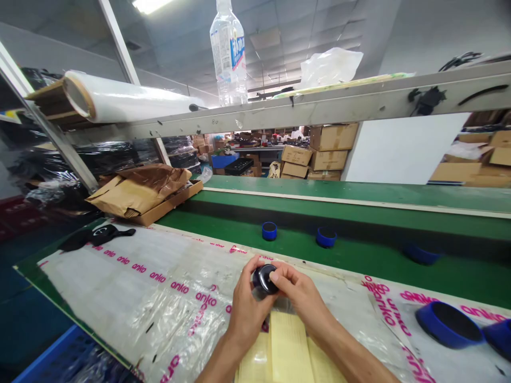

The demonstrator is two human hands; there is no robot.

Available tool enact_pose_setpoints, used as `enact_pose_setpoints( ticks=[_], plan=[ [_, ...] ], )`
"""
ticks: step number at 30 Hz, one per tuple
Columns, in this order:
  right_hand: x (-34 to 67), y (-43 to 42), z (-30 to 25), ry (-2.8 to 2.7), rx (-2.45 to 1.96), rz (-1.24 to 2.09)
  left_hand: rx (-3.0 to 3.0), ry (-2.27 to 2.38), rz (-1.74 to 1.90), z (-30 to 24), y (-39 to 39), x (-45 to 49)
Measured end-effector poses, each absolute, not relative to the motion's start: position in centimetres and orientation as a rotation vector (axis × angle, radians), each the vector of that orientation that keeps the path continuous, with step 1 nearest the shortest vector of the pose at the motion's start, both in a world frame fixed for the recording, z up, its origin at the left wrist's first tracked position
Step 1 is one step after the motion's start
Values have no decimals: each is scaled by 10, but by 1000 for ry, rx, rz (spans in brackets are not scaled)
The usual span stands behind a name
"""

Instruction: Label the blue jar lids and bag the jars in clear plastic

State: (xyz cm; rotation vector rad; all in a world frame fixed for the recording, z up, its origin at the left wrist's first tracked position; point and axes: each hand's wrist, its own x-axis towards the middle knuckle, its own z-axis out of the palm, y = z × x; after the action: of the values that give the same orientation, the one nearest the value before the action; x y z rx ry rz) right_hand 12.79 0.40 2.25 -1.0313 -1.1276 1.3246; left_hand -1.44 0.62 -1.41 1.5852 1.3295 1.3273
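Note:
Both my hands meet at the middle of the bench, holding a dark glossy round cap (264,279) between them. My left hand (248,311) cups it from below and the side, while the thumb and fingers of my right hand (297,292) pinch it from the right. Under my wrists lies a pale yellow foam pad (288,346). The bench top is covered by a clear plastic sheet printed with pink "anko" lettering (167,298). Two large blue rings (447,324) lie on it to my right, the second cut off by the frame edge.
A green conveyor belt (351,250) carries several small blue cups beyond the sheet. A black strap (98,238) lies at the sheet's far left. A grey shelf beam (319,109) holds a plastic bottle and a film roll. Cardboard boxes stand behind the belt.

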Motion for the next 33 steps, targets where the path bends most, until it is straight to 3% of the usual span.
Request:
enact_pose_setpoints(
  ticks=[33],
  plan=[
    [115, 2, 5, -1142, -1061, 1102, 1568, 1379, 1331, -16, 5, -14]
  ],
)
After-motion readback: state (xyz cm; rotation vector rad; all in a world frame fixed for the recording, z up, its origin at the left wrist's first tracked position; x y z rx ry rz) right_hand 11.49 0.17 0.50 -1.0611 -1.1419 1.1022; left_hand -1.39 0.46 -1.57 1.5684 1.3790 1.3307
